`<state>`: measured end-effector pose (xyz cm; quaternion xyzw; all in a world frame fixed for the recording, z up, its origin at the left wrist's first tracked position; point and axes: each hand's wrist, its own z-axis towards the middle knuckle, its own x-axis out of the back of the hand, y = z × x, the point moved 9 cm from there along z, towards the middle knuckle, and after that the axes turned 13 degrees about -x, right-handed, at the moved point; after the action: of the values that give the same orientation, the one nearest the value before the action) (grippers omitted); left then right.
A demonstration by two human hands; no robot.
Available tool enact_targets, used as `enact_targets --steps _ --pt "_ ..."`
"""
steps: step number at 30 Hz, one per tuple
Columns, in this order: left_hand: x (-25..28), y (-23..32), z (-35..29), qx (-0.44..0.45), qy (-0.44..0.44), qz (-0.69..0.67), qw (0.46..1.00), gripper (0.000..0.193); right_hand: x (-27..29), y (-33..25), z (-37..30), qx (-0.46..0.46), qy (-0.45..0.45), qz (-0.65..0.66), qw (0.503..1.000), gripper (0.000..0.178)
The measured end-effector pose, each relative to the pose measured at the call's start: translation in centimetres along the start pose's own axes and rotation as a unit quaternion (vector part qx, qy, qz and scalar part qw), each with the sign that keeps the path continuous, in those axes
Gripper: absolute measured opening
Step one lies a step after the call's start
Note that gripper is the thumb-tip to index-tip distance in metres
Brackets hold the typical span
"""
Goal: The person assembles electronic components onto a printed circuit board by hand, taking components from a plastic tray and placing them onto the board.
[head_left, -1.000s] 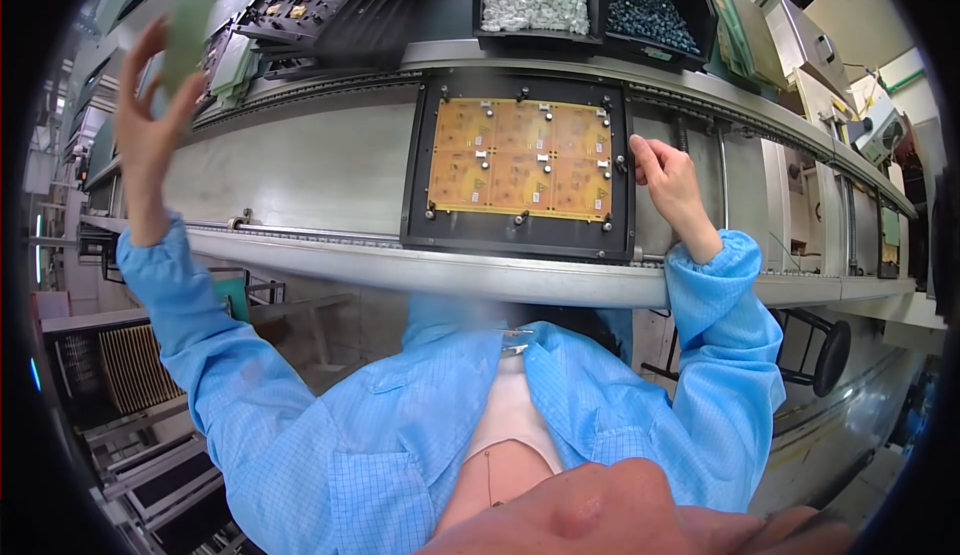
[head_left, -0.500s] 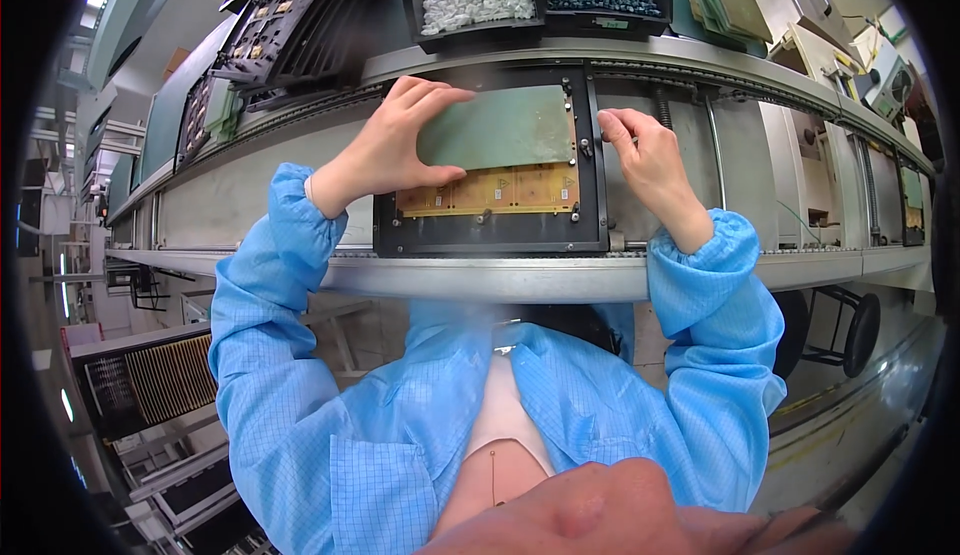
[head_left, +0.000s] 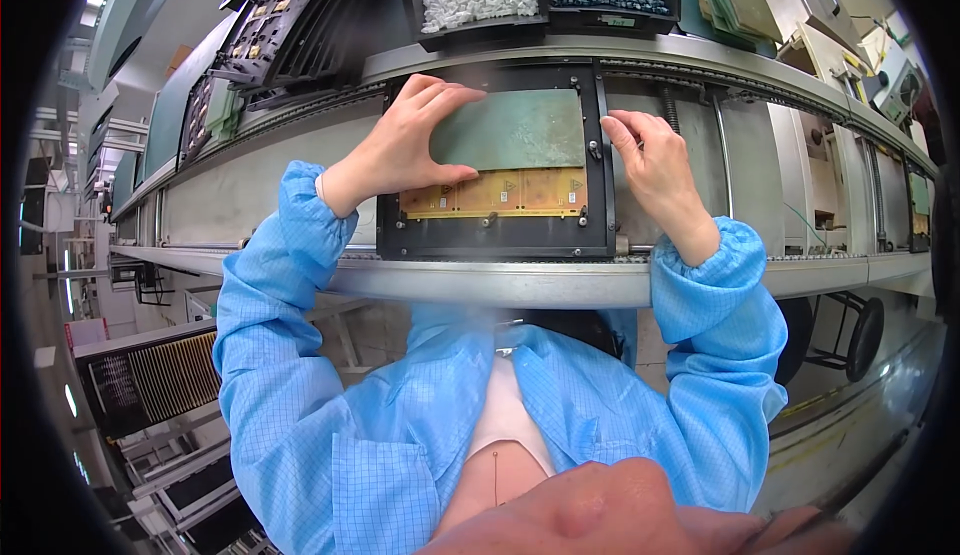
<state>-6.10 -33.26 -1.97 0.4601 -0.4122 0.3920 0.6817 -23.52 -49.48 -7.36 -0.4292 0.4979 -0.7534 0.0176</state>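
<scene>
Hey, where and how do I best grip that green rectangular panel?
Probably the green rectangular panel is best gripped by its long edges near the left end, coming from the left, as the left hand spans it: it is flat, over the orange circuit boards, with little to pinch on its face.

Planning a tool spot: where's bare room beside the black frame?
Grey metal between the rails, left of the left wrist. Crowded: over the black frame (left hand, green sheet), its right edge (right hand), far side (parts bins).
</scene>
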Motion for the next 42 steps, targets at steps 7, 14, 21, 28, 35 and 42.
enact_targets --steps 7,14,21,28,35,42 --pt "1.0 -0.8 -2.6 -0.013 0.013 0.054 0.998 0.086 -0.8 -1.3 0.1 0.007 -0.022 -0.002 1.0 0.029" --pt "3.0 -3.0 -7.0 0.024 0.03 0.063 0.997 0.089 -0.3 -3.4 -0.1 -0.002 -0.005 -0.009 1.0 0.027" --pt "3.1 -4.5 -7.6 0.026 0.04 0.029 0.998 0.085 -1.1 -3.8 0.0 -0.021 0.003 -0.014 1.0 0.023" --pt "3.1 -4.9 -8.4 0.041 0.047 -0.002 0.998 0.085 -1.5 -4.6 0.1 0.052 -0.132 0.017 0.99 0.033" --pt "2.3 -4.9 -8.4 0.054 0.042 -0.045 0.997 0.083 -2.0 -3.6 0.3 0.083 -0.143 0.017 0.986 0.021" --pt "2.1 -5.1 -8.6 0.059 0.058 -0.075 0.994 0.085 -2.0 -4.2 0.0 0.119 -0.106 0.008 0.987 0.016"
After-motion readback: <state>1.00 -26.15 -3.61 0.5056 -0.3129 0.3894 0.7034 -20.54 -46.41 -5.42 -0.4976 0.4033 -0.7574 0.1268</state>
